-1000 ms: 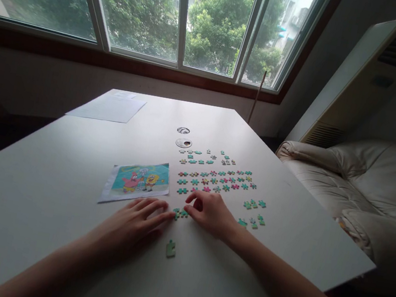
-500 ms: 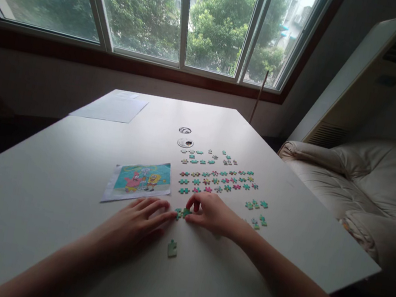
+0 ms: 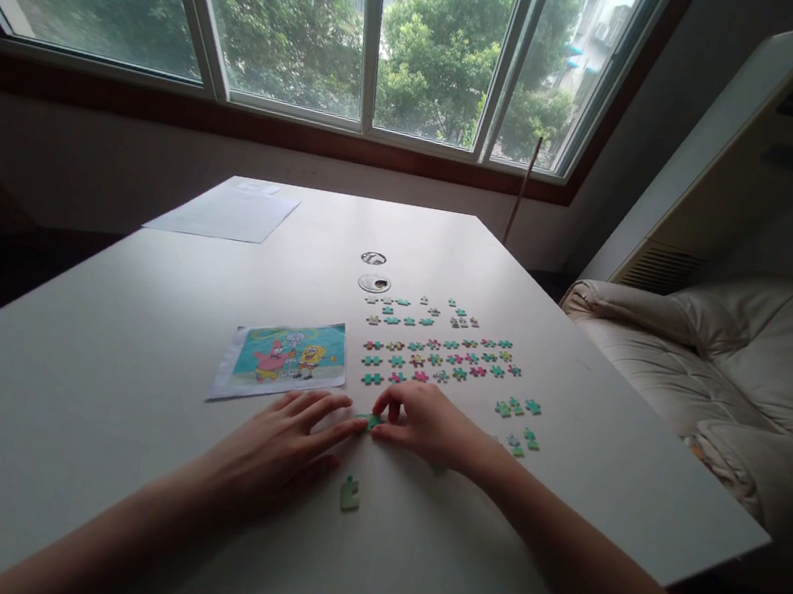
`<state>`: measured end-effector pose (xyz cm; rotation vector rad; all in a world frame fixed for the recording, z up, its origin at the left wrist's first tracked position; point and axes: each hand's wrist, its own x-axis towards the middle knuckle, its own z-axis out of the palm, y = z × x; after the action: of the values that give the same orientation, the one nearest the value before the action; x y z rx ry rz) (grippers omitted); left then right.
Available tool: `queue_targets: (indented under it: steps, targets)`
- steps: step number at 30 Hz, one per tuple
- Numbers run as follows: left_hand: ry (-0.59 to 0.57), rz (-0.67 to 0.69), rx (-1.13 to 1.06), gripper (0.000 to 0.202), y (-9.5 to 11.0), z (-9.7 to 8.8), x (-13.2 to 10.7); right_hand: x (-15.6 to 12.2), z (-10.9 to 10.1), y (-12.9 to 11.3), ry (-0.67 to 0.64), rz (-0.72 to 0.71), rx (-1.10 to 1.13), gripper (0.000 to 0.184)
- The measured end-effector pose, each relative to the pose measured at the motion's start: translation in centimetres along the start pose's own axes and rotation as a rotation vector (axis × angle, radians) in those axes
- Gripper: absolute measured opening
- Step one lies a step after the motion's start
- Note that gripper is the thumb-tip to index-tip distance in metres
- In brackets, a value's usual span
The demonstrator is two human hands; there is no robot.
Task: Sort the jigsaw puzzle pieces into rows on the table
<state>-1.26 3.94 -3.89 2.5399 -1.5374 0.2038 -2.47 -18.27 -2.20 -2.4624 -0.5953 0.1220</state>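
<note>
My right hand (image 3: 421,421) pinches a small green jigsaw puzzle piece (image 3: 373,422) between thumb and forefinger, just above the table. My left hand (image 3: 294,432) lies low with its fingers stretched out, and a fingertip touches or nearly touches the left side of those pieces. Another piece that was beside it is mostly covered by the left fingertips. Nearer to me, a lone pale green puzzle piece (image 3: 349,494) rests flat between my forearms. A printed picture sheet (image 3: 287,358) of cartoon figures lies just beyond my left hand.
Rows of loose puzzle pieces (image 3: 460,374) spread beyond my right hand, with several green pieces (image 3: 516,408) to its right. Two round discs (image 3: 374,283) lie farther back. A white paper (image 3: 228,214) sits at the far left of the white table (image 3: 89,357). A sofa (image 3: 775,350) stands at right.
My left fingers have slid slightly right over the neighbouring piece, covering more of it. The right hand keeps its pinch in nearly the same place. The view has shifted a little.
</note>
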Motion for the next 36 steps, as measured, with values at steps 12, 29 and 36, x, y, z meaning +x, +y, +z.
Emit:
queue_targets:
  steps: [12,29,36]
  targets:
    - [0.002,-0.042,-0.015,0.032,1.1,-0.6,0.8,-3.4,-5.0,1.5,0.025,0.039,-0.062,0.020]
    - [-0.064,0.033,0.039,0.043,0.5,0.0,-0.5,-10.8,-11.8,14.7,0.099,0.562,0.068,0.030]
    - [-0.113,0.066,-0.015,0.047,0.5,-0.7,-0.7,-11.0,-11.7,13.7,0.010,0.482,0.150,0.037]
